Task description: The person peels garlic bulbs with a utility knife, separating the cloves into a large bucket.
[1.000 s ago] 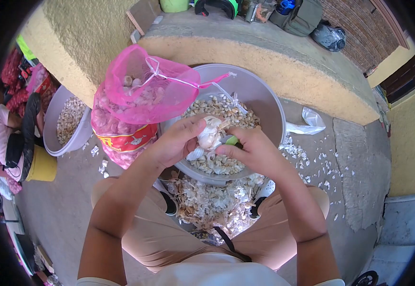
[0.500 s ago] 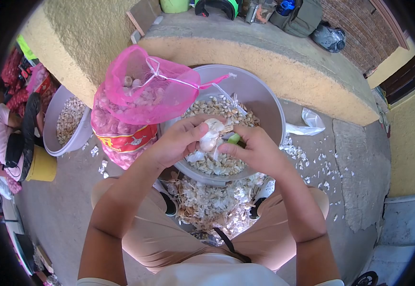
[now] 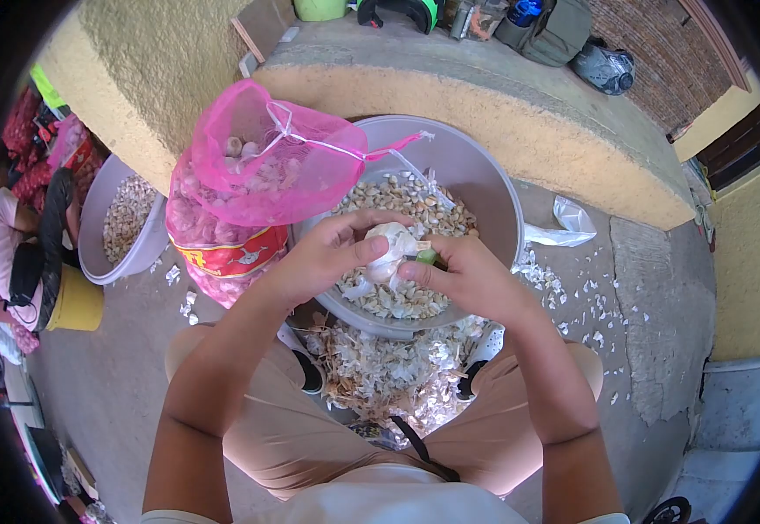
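My left hand [image 3: 342,255] is closed around a white garlic bulb [image 3: 388,251], held above the large grey tub. My right hand [image 3: 460,271] grips a small green-handled knife [image 3: 428,257] against the bulb's stem side; its blade is mostly hidden by the fingers and garlic. Below both hands, the tub [image 3: 509,196] holds many loose garlic cloves [image 3: 397,301]. To the left, a pink mesh sack [image 3: 223,196] full of garlic bulbs leans by the tub, its loose top tied with white string and draping over the rim.
Garlic skins [image 3: 388,375] are heaped between my feet, with more scraps on the floor at right. A second tub [image 3: 92,236] of cloves and a yellow bucket [image 3: 79,301] stand at left beside a seated person [image 3: 4,231]. A low concrete ledge [image 3: 484,100] curves behind the tub.
The garlic bulb has turned in my left hand, with its stem now toward my right hand. My right fingers have closed further over the green handle, so less of it shows.
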Tool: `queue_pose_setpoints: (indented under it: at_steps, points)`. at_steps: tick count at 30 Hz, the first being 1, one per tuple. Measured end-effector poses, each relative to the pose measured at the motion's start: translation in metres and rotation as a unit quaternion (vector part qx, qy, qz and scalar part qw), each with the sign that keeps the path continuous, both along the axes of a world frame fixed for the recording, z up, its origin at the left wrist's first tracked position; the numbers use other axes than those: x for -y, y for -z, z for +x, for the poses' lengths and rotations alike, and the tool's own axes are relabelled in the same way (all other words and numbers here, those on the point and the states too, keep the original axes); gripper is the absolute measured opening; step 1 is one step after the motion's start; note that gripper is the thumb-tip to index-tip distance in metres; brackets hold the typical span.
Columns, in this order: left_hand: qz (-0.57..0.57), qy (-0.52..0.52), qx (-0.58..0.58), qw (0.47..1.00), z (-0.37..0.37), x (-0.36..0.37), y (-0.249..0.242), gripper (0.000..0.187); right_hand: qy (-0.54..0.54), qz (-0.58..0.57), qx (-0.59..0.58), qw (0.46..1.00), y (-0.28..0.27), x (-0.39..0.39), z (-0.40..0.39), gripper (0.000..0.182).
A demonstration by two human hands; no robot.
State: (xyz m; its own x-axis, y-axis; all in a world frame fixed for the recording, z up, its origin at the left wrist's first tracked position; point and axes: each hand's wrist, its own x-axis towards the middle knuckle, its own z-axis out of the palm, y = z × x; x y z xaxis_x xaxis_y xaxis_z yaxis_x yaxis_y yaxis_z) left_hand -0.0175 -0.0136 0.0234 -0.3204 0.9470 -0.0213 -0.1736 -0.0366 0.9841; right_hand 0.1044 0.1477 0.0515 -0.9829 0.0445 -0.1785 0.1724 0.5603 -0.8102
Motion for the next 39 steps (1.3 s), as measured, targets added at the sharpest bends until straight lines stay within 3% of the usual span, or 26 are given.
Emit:
queue_pose_setpoints:
  at_steps: [2,29,39]
  points:
    - [0.000,0.000,-0.005,1.000,0.000,0.000,0.000,0.052,-0.017,-0.020,-0.022,0.999,0.002,0.000,0.000,0.042]
    - [0.049,-0.010,-0.047,0.998,0.000,0.001,-0.003,0.039,0.000,-0.026,0.028,0.999,0.008,-0.002,-0.001,0.044]
    - [0.035,-0.005,-0.033,0.999,-0.001,0.002,-0.002,0.039,-0.011,-0.100,0.074,0.992,0.005,-0.002,-0.002,0.043]
